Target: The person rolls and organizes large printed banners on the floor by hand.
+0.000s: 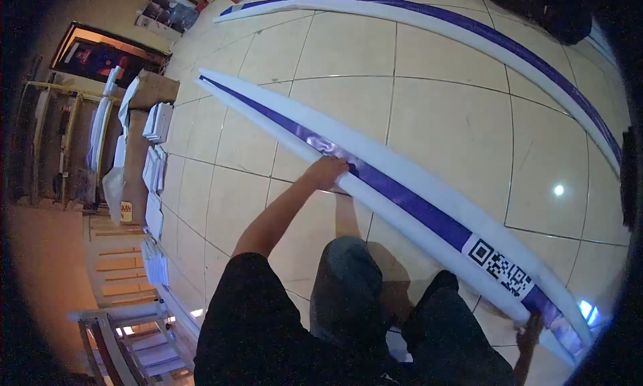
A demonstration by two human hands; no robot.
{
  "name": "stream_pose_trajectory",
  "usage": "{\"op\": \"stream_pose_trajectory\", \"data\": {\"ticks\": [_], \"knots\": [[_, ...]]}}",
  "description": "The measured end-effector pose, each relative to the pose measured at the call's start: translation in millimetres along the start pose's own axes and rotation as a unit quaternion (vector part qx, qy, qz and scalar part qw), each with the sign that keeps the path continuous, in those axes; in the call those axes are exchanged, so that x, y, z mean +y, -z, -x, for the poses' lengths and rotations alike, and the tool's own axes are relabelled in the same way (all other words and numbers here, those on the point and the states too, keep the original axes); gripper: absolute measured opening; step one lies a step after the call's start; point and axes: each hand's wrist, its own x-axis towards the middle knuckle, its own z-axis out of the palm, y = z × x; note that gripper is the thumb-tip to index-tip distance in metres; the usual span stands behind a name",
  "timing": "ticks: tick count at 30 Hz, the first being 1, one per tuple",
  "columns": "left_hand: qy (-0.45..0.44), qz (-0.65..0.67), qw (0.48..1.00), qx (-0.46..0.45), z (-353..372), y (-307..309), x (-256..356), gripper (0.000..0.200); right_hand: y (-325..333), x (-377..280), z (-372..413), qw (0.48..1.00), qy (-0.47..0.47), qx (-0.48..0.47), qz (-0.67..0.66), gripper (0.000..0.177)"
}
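Note:
A long banner (415,200) lies diagonally across the floor in front of me, its white margins folded in along both sides of a purple printed strip. Near its lower right end is a black-and-white QR code (499,265). My left hand (327,172) is closed on the near edge around the middle, where the purple strip looks wrinkled and shiny. At the lower right, my right hand (529,334) grips the same edge just below the code; its fingertips are partly hidden.
Another purple and white banner (462,27) curves over the tiled floor (449,124) beyond. Along the left wall stand stacked white folded sheets (157,122), a cardboard box (154,90) and a rack (63,138). Dark items (542,7) lie at the top right.

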Motion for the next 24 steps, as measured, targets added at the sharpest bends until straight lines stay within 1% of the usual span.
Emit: {"op": "stream_pose_trajectory", "data": {"ticks": [1, 2, 3, 4, 5, 6, 7, 8, 9, 10, 11, 12, 13, 14, 15, 16, 17, 18, 19, 20, 21, 22, 23, 24], "knots": [[0.031, 0.014, 0.994, -0.099, -15, 1, -15, 0.043, 2, -40, -12, 1.000, -0.005, -0.023, -0.006, 0.068], [0.062, -0.019, 0.986, -0.155, -25, 0, -28, 0.042, 12, -66, -29, 0.999, -0.011, -0.048, -0.014, 0.067], [0.085, -0.083, 0.961, -0.249, -41, 10, -36, 0.040, 18, -67, -38, 0.998, -0.013, -0.052, -0.015, 0.067], [0.082, -0.084, 0.961, -0.250, -42, 10, -32, 0.040, 22, -65, -48, 0.997, -0.005, -0.066, -0.039, 0.065], [0.131, -0.084, 0.975, -0.158, -43, 13, -30, 0.040, 23, -64, -59, 0.995, 0.002, -0.077, -0.065, 0.062], [0.178, -0.084, 0.978, -0.063, -42, 16, -27, 0.041, 36, -52, -67, 0.987, -0.043, -0.115, -0.100, 0.059], [0.156, -0.110, 0.980, -0.064, -49, 22, -9, 0.046, 7, -10, -74, 0.991, 0.006, -0.123, -0.051, 0.051], [0.130, -0.063, 0.987, -0.070, -55, 6, 1, 0.058, 16, 1, -94, 0.968, -0.060, -0.230, -0.084, 0.046], [0.036, -0.029, 0.999, -0.023, -49, 1, 23, 0.070, 5, 21, -102, 0.964, -0.027, -0.243, -0.103, 0.046], [-0.009, 0.044, 0.999, 0.017, -50, 16, 54, 0.077, -3, 41, -113, 0.960, 0.009, -0.254, -0.116, 0.045], [-0.009, 0.034, 0.999, 0.042, -47, -2, 71, 0.076, 10, 30, -120, 0.961, 0.009, -0.254, -0.114, 0.045], [-0.012, -0.031, 0.998, 0.049, -42, 9, 92, 0.068, 45, -11, -133, 0.973, 0.050, -0.212, -0.076, 0.043], [0.012, -0.010, 0.999, 0.051, -48, 3, 94, 0.066, 83, -57, -147, 0.981, 0.088, -0.168, -0.036, 0.040], [0.034, 0.016, 0.998, 0.051, -54, -9, 97, 0.064, 92, -91, -159, 0.980, 0.129, -0.073, -0.134, 0.042], [0.035, 0.055, 0.996, 0.065, -58, -18, 93, 0.063, 92, -130, -169, 0.960, 0.163, 0.018, -0.227, 0.043], [0.029, 0.099, 0.992, 0.077, -63, -24, 90, 0.062, 101, -180, -179, 0.966, 0.159, 0.083, -0.185, 0.047], [0.019, 0.064, 0.992, 0.110, -58, -14, 97, 0.063, 127, -232, -187, 0.978, 0.120, 0.067, -0.155, 0.052], [0.009, 0.093, 0.987, 0.134, -55, -7, 102, 0.062, 122, -254, -199, 0.974, 0.157, 0.145, -0.079, 0.055], [0.024, 0.099, 0.991, 0.083, -57, 0, 104, 0.062, 143, -276, -211, 0.976, 0.165, 0.137, -0.036, 0.056], [0.011, 0.087, 0.992, 0.086, -54, -3, 104, 0.064, 123, -269, -227, 0.971, 0.173, 0.144, -0.078, 0.052], [0.002, 0.065, 0.993, 0.094, -53, -6, 109, 0.064, 92, -249, -247, 0.983, 0.177, 0.031, -0.044, 0.053], [-0.017, 0.038, 0.994, 0.102, -54, -6, 113, 0.065, 104, -244, -263, 0.984, 0.145, -0.072, -0.075, 0.045], [-0.023, 0.025, 0.995, 0.089, -58, -6, 113, 0.066, 123, -231, -270, 0.976, 0.152, -0.059, -0.142, 0.038], [-0.024, 0.014, 0.997, 0.074, -57, -8, 118, 0.067, 109, -205, -301, 0.967, 0.163, -0.130, -0.147, 0.046]]}}
